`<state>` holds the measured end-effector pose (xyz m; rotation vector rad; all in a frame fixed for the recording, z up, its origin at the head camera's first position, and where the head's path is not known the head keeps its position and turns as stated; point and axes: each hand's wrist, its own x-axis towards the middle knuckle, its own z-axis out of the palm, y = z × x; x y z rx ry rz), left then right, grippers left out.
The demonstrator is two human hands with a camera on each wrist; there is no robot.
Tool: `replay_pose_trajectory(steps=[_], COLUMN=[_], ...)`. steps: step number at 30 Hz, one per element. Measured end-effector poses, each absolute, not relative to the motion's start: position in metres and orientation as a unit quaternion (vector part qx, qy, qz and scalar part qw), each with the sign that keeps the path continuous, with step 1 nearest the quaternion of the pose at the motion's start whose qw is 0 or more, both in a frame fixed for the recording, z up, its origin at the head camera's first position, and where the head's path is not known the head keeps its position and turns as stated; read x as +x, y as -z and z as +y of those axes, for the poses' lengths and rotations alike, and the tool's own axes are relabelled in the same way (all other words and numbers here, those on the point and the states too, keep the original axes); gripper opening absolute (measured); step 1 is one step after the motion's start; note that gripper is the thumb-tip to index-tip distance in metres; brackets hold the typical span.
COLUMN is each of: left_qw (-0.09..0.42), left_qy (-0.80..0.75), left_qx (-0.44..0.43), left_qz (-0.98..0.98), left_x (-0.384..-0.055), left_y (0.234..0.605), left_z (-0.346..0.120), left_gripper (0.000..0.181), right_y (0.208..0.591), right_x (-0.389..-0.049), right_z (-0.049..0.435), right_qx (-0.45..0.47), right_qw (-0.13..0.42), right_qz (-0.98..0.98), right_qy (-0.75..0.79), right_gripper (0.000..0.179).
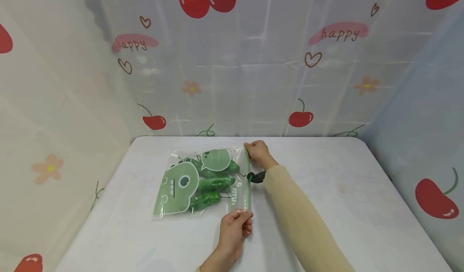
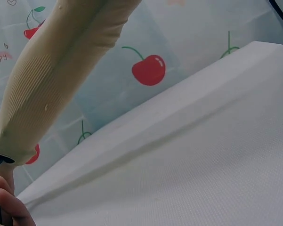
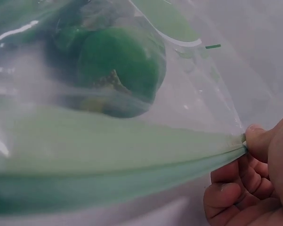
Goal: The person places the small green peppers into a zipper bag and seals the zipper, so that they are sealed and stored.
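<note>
A clear zip bag (image 1: 241,163) with a green cartoon dinosaur print lies on the white table, its green zip edge facing right. Inside it several green peppers (image 1: 216,183) show through the plastic. At the near end of the zip edge, my left hand (image 1: 233,231) pinches the corner between thumb and fingers. My right hand (image 1: 259,153) grips the far corner; in the right wrist view its thumb (image 3: 259,141) presses on the end of the green zip strip (image 3: 132,183). The left wrist view shows mostly table and the right sleeve (image 2: 61,80), with the bag out of sight.
The white table (image 1: 344,207) stretches out to the right of the bag. Hanging sheets printed with cherries and hearts (image 1: 239,83) stand behind it and at both sides. A black device (image 1: 256,177) sits at the right wrist, and the right forearm crosses over the table.
</note>
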<state>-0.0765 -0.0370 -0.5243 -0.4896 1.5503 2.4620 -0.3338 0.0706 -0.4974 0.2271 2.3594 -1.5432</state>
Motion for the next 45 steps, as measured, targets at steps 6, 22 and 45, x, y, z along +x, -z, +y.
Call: replay_pose_trajectory(steps=[6,22,45], left_qw=[0.086,0.097,0.167], left_qy=[-0.828,-0.823,-0.79], left_qx=[-0.167,-0.16,-0.125], left_qz=[0.529,0.536,0.577], left_x=[-0.077,-0.076,-0.069], left_y=[0.526,0.526,0.515], left_z=[-0.034,-0.031,-0.03], left_gripper=[0.013,0.023,0.031], right_y=[0.499,0.499,0.49], right_x=[-0.333,-0.329,-0.318], right_z=[0.07,0.071,0.086], right_qx=[0.099,0.087,0.023], right_qw=[0.156,0.141,0.148], right_qz=[0.831,0.806,0.795], right_qy=[0.524,0.568,0.587], right_gripper=[0.036,0.038,0.035])
